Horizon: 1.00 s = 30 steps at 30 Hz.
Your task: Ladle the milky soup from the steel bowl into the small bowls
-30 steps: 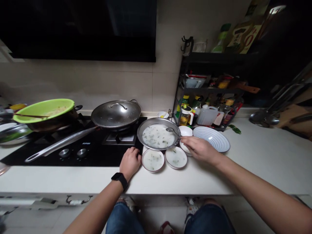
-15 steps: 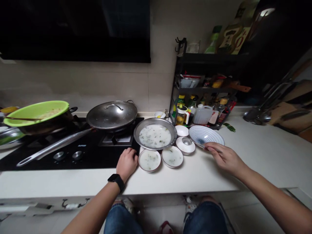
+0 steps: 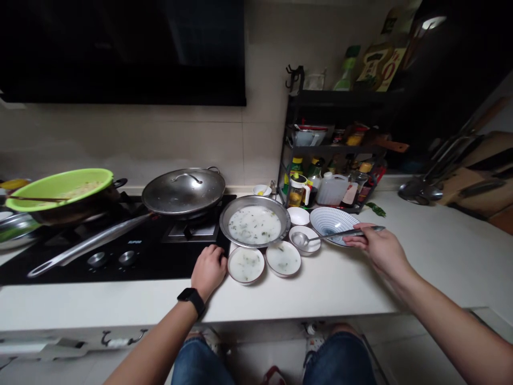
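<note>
My right hand (image 3: 380, 248) grips the handle end of a long metal soup spoon (image 3: 334, 235). The spoon's head rests in or just over a small white bowl (image 3: 315, 248), and its handle crosses a patterned blue-and-white bowl (image 3: 331, 218). Left of these stands a wide metal basin (image 3: 225, 224) of milky soup with green bits. Two small bowls of the same soup, a left one (image 3: 246, 266) and a right one (image 3: 283, 260), sit in front of the basin. My left hand (image 3: 209, 268) rests on the counter beside the left bowl, fingers curled, with nothing visible in it.
A lidded pan (image 3: 184, 191) with a long handle stands on the black hob (image 3: 160, 262). A lime-green basin (image 3: 60, 184) is at far left. Behind the bowls is a rack (image 3: 340, 96) of bottles and jars. Another small white bowl (image 3: 298, 215) is by the basin.
My right hand has shifted a little to the right and up. The spoon's handle now lies flatter, and its head has moved left within the small bowl's outline. My left hand stays put.
</note>
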Tool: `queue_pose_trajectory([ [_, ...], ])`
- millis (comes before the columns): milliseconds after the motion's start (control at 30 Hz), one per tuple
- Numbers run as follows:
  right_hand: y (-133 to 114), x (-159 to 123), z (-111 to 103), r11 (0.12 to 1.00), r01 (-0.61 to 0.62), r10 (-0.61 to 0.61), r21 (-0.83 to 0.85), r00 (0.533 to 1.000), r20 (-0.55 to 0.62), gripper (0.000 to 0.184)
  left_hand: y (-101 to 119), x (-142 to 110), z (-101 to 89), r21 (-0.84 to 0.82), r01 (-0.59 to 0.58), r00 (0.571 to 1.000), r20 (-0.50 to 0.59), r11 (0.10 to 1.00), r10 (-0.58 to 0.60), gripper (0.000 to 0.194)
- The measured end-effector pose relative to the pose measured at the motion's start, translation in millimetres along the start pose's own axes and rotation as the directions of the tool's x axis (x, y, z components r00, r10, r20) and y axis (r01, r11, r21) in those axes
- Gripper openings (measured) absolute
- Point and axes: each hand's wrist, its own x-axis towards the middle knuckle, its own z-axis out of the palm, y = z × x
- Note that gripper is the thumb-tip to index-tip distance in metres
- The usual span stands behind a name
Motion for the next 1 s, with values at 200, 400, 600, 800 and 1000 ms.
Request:
queue_pose_trajectory([
  [200,-28.7,8.9,22.9,0.998,0.031,-0.033,0.047,0.999,0.039,0.024,0.1,0.5,-0.2,-0.019,0.0,1.0,-0.003,1.0,0.0,0.023],
  [400,-30.3,5.2,78.4,0.971,0.239,-0.227,-0.027,0.948,0.223,0.047,0.3,0.4,0.4,-0.015,0.018,1.0,0.015,1.0,-0.018,0.022],
  [600,-14.5,-16.3,109.6,0.495,0.857,-0.596,-0.146,0.457,0.66,0.024,2.0,-0.1,-1.0,-0.014,0.013,1.0,0.01,1.0,-0.013,0.022],
  [800,-25.4,-29.6,91.2,0.147,0.987,-0.617,-0.061,0.139,0.774,0.027,1.4,-0.5,-0.6,-0.016,0.008,1.0,0.005,1.0,-0.008,0.022],
  [1000,-48.1,-35.3,29.6,0.328,0.879,-0.674,-0.346,0.474,0.567,0.023,0.5,0.0,0.0,-0.017,0.005,1.0,0.003,1.0,-0.005,0.023],
])
